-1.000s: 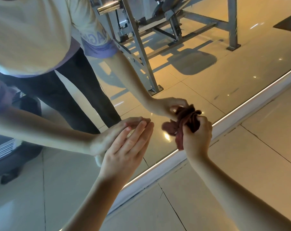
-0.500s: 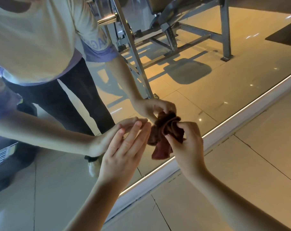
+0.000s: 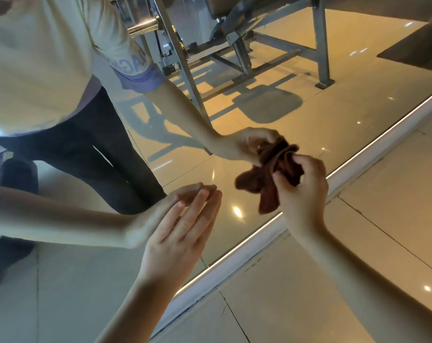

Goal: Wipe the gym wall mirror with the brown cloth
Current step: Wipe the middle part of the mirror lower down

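Note:
The gym wall mirror (image 3: 309, 125) fills the upper left of the head view, down to its pale bottom frame (image 3: 234, 266) at the floor. My right hand (image 3: 301, 191) grips the bunched brown cloth (image 3: 267, 181) and holds it against the glass low down, near the frame. My left hand (image 3: 182, 233) has straight fingers with the fingertips at the glass, left of the cloth, holding nothing. Both arms and the cloth are doubled as reflections in the mirror.
Glossy beige floor tiles (image 3: 358, 243) run to the right of and below the frame. The mirror reflects a person in a pale shirt and dark trousers (image 3: 86, 149), and a grey metal gym machine frame (image 3: 242, 53) behind.
My right hand has shifted the cloth along the glass, first toward the left hand, then back to the right. My left hand stayed at the glass with fingers straight.

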A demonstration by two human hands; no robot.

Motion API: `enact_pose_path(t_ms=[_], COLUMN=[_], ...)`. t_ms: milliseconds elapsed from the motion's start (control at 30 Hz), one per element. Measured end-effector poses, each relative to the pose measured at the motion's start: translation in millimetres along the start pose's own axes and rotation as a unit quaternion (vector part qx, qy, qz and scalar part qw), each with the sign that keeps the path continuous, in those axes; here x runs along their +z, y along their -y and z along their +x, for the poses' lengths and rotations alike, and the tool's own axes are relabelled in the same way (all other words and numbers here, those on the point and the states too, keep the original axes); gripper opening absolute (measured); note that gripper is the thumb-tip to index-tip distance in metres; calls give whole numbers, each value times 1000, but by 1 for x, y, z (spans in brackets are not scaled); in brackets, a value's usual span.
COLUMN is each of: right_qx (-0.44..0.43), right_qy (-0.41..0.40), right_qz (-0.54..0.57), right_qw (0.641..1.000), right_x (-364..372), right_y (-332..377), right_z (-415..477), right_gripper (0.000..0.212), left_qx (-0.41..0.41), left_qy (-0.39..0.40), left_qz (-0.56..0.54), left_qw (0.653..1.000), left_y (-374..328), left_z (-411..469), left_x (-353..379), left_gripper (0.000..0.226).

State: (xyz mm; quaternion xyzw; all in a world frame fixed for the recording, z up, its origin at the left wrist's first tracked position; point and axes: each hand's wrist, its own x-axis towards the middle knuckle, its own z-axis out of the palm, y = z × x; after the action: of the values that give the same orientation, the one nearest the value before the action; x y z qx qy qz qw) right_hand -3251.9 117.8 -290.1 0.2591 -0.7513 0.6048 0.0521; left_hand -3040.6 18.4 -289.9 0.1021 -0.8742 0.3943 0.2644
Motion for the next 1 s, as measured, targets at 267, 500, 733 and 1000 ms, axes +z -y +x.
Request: enact_pose_path(t_ms=[267, 500, 733, 1000], right_qx=[-5, 53, -68, -9], right_qy=[92, 11, 113, 153], right_qz=[-8, -8, -30, -21], right_qw=[996, 998, 991, 988], right_x=[9, 4, -9, -15], right_y=[11, -9, -22, -40], right_z=[-34, -7, 5, 7], right_gripper=[28, 26, 32, 28], left_qx=[-8, -21, -71, -72], left_qy=[17, -4, 5, 18], left_qz=[-45, -13, -9, 7], left_qw=[999, 1000, 997, 997], left_y=[0, -7, -24, -37], left_z=[5, 12, 26, 39], left_x=[-1, -4, -5, 5], left_gripper=[43, 40, 40, 43])
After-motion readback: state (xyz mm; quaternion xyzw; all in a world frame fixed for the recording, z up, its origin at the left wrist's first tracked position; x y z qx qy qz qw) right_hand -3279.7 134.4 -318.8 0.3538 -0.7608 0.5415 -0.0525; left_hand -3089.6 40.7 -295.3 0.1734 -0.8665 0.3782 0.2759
